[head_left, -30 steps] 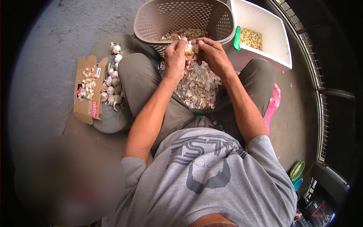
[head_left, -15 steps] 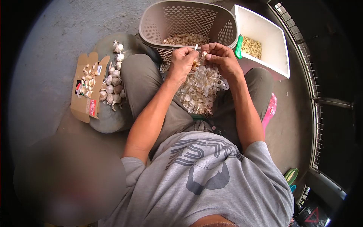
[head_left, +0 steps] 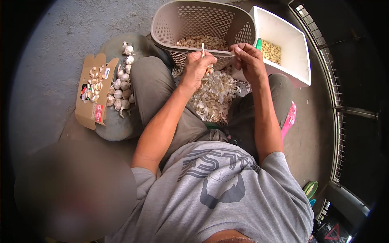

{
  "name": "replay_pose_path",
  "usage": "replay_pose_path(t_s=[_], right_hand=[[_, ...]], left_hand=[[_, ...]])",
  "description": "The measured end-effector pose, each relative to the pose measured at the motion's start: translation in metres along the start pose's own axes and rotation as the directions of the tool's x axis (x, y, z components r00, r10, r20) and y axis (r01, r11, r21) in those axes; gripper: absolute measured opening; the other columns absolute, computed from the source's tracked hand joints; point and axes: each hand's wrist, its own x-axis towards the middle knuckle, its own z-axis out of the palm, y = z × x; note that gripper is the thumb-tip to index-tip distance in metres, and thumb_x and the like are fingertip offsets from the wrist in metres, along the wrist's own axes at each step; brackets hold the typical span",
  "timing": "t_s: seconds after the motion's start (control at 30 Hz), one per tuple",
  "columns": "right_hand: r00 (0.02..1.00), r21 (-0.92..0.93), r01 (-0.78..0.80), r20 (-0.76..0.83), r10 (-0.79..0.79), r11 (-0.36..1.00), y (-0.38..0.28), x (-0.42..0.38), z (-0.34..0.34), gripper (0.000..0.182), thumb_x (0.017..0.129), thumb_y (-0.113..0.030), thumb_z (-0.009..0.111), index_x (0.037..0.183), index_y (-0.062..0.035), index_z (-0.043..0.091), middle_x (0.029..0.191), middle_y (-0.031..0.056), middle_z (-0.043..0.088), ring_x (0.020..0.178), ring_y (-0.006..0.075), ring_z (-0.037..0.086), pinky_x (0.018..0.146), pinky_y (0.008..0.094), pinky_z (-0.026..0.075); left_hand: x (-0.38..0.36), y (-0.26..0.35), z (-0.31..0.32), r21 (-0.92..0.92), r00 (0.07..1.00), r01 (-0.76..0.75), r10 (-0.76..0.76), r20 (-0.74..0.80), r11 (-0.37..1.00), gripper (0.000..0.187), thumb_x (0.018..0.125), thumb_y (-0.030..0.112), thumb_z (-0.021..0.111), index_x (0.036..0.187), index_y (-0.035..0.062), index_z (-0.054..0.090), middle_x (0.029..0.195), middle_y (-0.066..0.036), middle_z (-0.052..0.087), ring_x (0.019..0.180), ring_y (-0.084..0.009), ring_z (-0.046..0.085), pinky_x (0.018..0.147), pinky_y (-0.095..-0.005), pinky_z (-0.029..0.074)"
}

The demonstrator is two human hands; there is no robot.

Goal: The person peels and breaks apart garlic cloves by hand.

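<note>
My left hand [head_left: 197,69] is closed around a partly broken garlic bulb, mostly hidden by the fingers. Its pale dry stalk [head_left: 203,47] points up above the knuckles. To the right, at the near rim of the mesh basket [head_left: 162,44], my right hand [head_left: 250,61] pinches a small pale piece, seemingly a garlic clove [head_left: 232,53]. Many loose cloves [head_left: 202,41] lie inside the basket. Below both hands, a heap of papery garlic skins [head_left: 214,97] lies between my legs.
Whole garlic bulbs [head_left: 118,94] rest on a round grey surface [head_left: 111,131] at left, beside a cardboard box piece [head_left: 87,111] bearing cloves. At right stands a white foam box [head_left: 289,44] with peeled cloves [head_left: 270,52]; a green object [head_left: 259,43] sits at its edge.
My right hand has moved right and slightly up, away from my left hand. The left hand has turned a little, so more of the stalk shows.
</note>
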Motion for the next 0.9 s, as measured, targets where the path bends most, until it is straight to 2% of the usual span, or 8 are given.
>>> replay_pose_path(t_s=[0.13, 0.23, 0.33, 0.47, 0.53, 0.67, 0.8, 0.9], right_hand=[[0.862, -0.191, -0.051, 0.487, 0.14, 0.98, -0.023, -0.001, -0.021, 0.02, 0.097, -0.016, 0.07, 0.105, 0.0025, 0.071, 0.079, 0.0034, 0.069, 0.051, 0.0072, 0.052, 0.047, 0.0225, 0.041], [0.998, -0.07, 0.049, -0.034, -0.051, 0.996, -0.011, 0.004, 0.005, 0.036, 0.098, -0.019, 0.068, 0.124, 0.0058, 0.064, 0.096, 0.0094, 0.07, 0.062, 0.0106, 0.062, 0.053, 0.0249, 0.049], [0.938, -0.741, 0.211, -0.03, -0.346, 0.637, -0.003, 0.018, 0.014, 0.053, 0.103, -0.024, 0.063, 0.147, 0.0016, 0.047, 0.123, 0.017, 0.064, 0.082, 0.0152, 0.069, 0.063, 0.0289, 0.053], [0.981, -0.535, -0.014, 0.157, 0.116, 0.845, 0.002, -0.006, 0.042, 0.035, 0.102, -0.023, 0.065, 0.125, 0.0035, 0.066, 0.093, 0.0077, 0.073, 0.078, 0.0131, 0.065, 0.069, 0.0283, 0.054], [0.978, -0.609, 0.138, 0.21, -0.009, 0.781, 0.029, -0.007, 0.046, 0.029, 0.102, -0.022, 0.065, 0.112, 0.0053, 0.07, 0.088, 0.0067, 0.072, 0.077, 0.0125, 0.064, 0.068, 0.0286, 0.053], [0.988, -0.383, -0.085, 0.086, 0.127, 0.92, 0.014, -0.01, 0.049, 0.019, 0.098, -0.018, 0.07, 0.101, 0.0007, 0.073, 0.073, 0.001, 0.064, 0.062, 0.0051, 0.052, 0.054, 0.023, 0.042], [0.967, 0.02, -0.239, 0.091, 0.236, 0.971, 0.018, -0.009, 0.045, 0.017, 0.093, -0.014, 0.074, 0.081, -0.0034, 0.067, 0.067, 0.0001, 0.061, 0.047, 0.0041, 0.041, 0.041, 0.0229, 0.027], [0.964, 0.024, -0.265, 0.035, 0.264, 0.964, 0.02, -0.012, 0.044, 0.02, 0.092, -0.013, 0.075, 0.077, -0.0054, 0.064, 0.064, -0.0006, 0.059, 0.046, 0.0066, 0.047, 0.04, 0.0231, 0.031]], left_hand=[[0.003, 0.003, -0.007, -0.034, 0.997, 0.072, -0.072, 0.012, 0.997, 0.021, 0.093, 0.023, 0.072, 0.088, 0.0032, 0.07, 0.068, 0.003, 0.057, 0.057, -0.0068, 0.051, 0.05, -0.0245, 0.046], [0.0, 0.002, -0.004, -0.064, 0.997, 0.081, -0.079, 0.025, 0.995, 0.035, 0.099, 0.036, 0.066, 0.089, 0.003, 0.07, 0.066, 0.001, 0.057, 0.051, -0.0075, 0.051, 0.043, -0.0235, 0.041], [0.004, -0.001, -0.001, -0.058, 0.997, 0.066, -0.064, 0.031, 0.996, 0.047, 0.104, 0.048, 0.055, 0.102, 0.0025, 0.067, 0.07, -0.001, 0.06, 0.054, -0.0081, 0.054, 0.043, -0.0237, 0.041], [0.005, -0.01, 0.001, 0.176, 0.974, -0.213, 0.223, -0.038, 0.961, 0.052, 0.107, 0.051, 0.047, 0.112, 0.0009, 0.063, 0.096, -0.006, 0.065, 0.086, -0.0102, 0.061, 0.072, -0.0263, 0.05], [0.004, -0.011, 0.003, 0.234, 0.976, -0.192, 0.211, -0.058, 0.953, 0.055, 0.108, 0.052, 0.045, 0.111, 0.0002, 0.063, 0.101, -0.007, 0.064, 0.094, -0.0104, 0.059, 0.08, -0.0269, 0.049], [0.013, -0.018, -0.006, 0.151, 0.991, -0.136, 0.132, 0.034, 0.979, 0.058, 0.107, 0.054, 0.045, 0.102, -0.0007, 0.065, 0.088, -0.004, 0.065, 0.079, -0.0102, 0.058, 0.07, -0.0256, 0.049], [-0.011, -0.003, 0.015, 0.409, 0.934, -0.323, 0.358, -0.012, 0.854, 0.058, 0.108, 0.052, 0.043, 0.101, -0.0002, 0.067, 0.08, -0.001, 0.064, 0.072, -0.0097, 0.056, 0.066, -0.0271, 0.047], [-0.015, 0.001, 0.014, 0.544, 0.813, -0.523, 0.577, 0.085, 0.656, 0.057, 0.108, 0.051, 0.042, 0.109, -0.0009, 0.065, 0.088, -0.01, 0.063, 0.079, -0.0197, 0.059, 0.072, -0.0341, 0.05]])
